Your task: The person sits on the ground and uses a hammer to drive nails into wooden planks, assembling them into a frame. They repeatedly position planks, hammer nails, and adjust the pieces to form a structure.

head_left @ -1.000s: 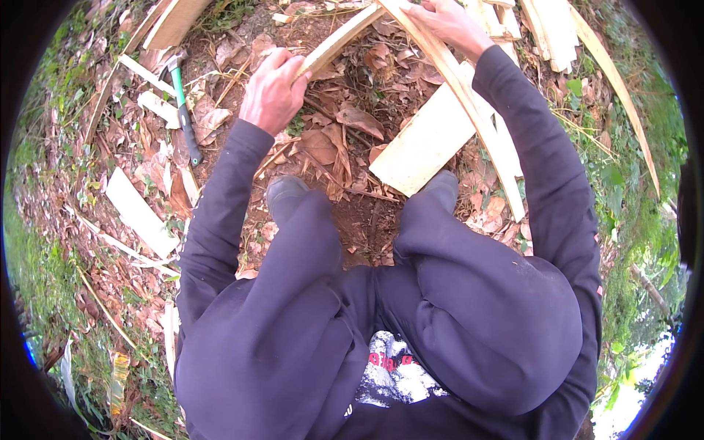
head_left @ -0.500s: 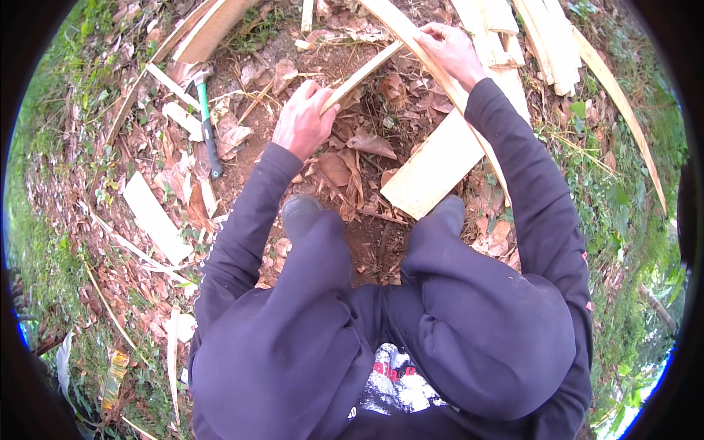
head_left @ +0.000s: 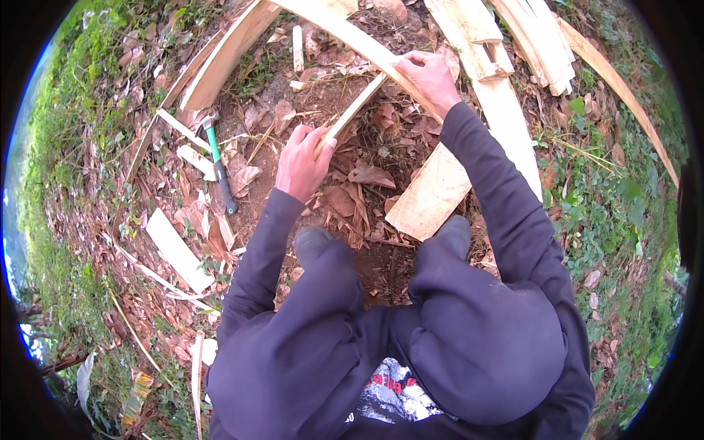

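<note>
My left hand (head_left: 302, 163) is closed round the near end of a short, narrow wooden stick (head_left: 352, 114), which slants up to the right. Its far end meets a long, thin wooden strip (head_left: 341, 31); whether they are joined I cannot tell. My right hand (head_left: 429, 82) pinches that strip from its right side, thumb and fingers together. The strip runs off past the top edge, and its lower end goes out of sight by my right forearm. Beneath it a pale flat board (head_left: 431, 194) lies on the ground by my right boot (head_left: 455, 233).
A hammer (head_left: 218, 163) with a green and black handle lies at the left, near a white wood piece (head_left: 178, 249). Planks (head_left: 506, 121) lie at the right, with more split wood (head_left: 534, 45) beyond. A wide plank (head_left: 229, 53) stands far left. Dry leaves (head_left: 370, 174) cover the soil.
The long strip has swung leftward at its far end, and my right hand has moved left with it. My left hand still holds the stick. The whole view has shifted slightly.
</note>
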A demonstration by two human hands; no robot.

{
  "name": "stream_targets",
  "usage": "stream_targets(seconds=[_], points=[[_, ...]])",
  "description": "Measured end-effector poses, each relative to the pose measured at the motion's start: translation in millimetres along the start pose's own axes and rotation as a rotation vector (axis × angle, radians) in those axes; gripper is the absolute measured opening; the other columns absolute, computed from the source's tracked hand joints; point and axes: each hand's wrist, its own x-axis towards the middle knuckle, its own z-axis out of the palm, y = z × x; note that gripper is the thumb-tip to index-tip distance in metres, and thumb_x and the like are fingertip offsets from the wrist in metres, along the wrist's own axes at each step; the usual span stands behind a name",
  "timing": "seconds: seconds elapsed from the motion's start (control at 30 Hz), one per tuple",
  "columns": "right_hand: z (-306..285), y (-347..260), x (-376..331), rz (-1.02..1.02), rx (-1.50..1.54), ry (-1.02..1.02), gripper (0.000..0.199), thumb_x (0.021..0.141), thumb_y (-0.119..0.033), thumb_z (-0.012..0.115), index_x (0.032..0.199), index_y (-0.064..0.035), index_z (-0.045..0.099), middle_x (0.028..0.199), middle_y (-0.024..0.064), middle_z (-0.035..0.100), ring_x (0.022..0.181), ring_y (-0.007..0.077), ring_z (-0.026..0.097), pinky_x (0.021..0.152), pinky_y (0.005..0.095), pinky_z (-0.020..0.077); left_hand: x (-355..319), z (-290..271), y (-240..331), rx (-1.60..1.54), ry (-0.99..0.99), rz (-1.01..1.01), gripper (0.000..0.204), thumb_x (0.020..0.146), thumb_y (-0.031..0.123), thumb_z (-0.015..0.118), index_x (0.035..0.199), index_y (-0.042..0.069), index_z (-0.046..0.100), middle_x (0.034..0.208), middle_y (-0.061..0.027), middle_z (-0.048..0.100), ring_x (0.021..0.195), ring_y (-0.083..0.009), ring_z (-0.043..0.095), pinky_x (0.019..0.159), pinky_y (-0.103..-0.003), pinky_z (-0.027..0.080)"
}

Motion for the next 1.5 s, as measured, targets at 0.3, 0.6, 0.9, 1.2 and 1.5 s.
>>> stream_targets(seconds=[0.3,0.6,0.9,1.2,1.5], points=[[-36.1,19.0,36.3,0.025,-0.055,0.031,0.026,0.088,-0.026,0.068,0.095,-0.0041,0.078,0.083,0.0109,0.074,0.074,0.0176,0.069,0.076,0.0320,0.0532,69.1,8.7,25.2,-0.047,0.135,0.022,0.022,0.099,0.004,0.056,0.117,0.000,0.068,0.095,-0.0127,0.069,0.083,-0.0207,0.068,0.074,-0.032,0.055],[-66.6,49.6,84.9,0.020,-0.080,0.023,0.029,0.085,-0.032,0.068,0.095,-0.0069,0.079,0.085,0.0143,0.074,0.073,0.0240,0.071,0.074,0.0352,0.0554,179.0,-20.5,76.7,-0.457,-0.102,-0.102,0.030,0.099,-0.001,0.057,0.129,-0.001,0.053,0.104,-0.0153,0.073,0.090,-0.0144,0.067,0.084,-0.028,0.054],[-72.0,63.9,111.0,0.015,-0.060,0.031,0.027,0.086,-0.027,0.069,0.096,-0.0053,0.079,0.075,0.0162,0.073,0.064,0.0257,0.070,0.069,0.0358,0.0570,271.2,72.3,57.1,-0.375,-0.183,0.129,0.011,0.092,0.005,0.069,0.103,0.003,0.071,0.106,-0.0074,0.069,0.082,-0.0091,0.063,0.071,-0.023,0.051],[-54.6,72.2,110.3,-0.002,-0.129,0.011,0.027,0.088,-0.030,0.068,0.097,-0.0079,0.079,0.078,0.0152,0.073,0.071,0.0254,0.072,0.074,0.0359,0.0571,280.1,111.2,21.4,-0.178,-0.267,0.197,0.015,0.091,0.013,0.074,0.104,0.006,0.076,0.093,-0.0020,0.075,0.076,-0.0058,0.063,0.069,-0.023,0.052],[-33.6,56.6,89.5,0.045,-0.031,-0.027,0.029,0.090,-0.032,0.070,0.104,-0.0082,0.078,0.083,0.0111,0.075,0.074,0.0159,0.069,0.074,0.0311,0.0526,255.7,97.0,1.4,-0.186,-0.252,0.266,0.016,0.093,0.015,0.071,0.105,0.006,0.075,0.092,-0.0013,0.074,0.075,-0.0052,0.062,0.064,-0.022,0.048]])
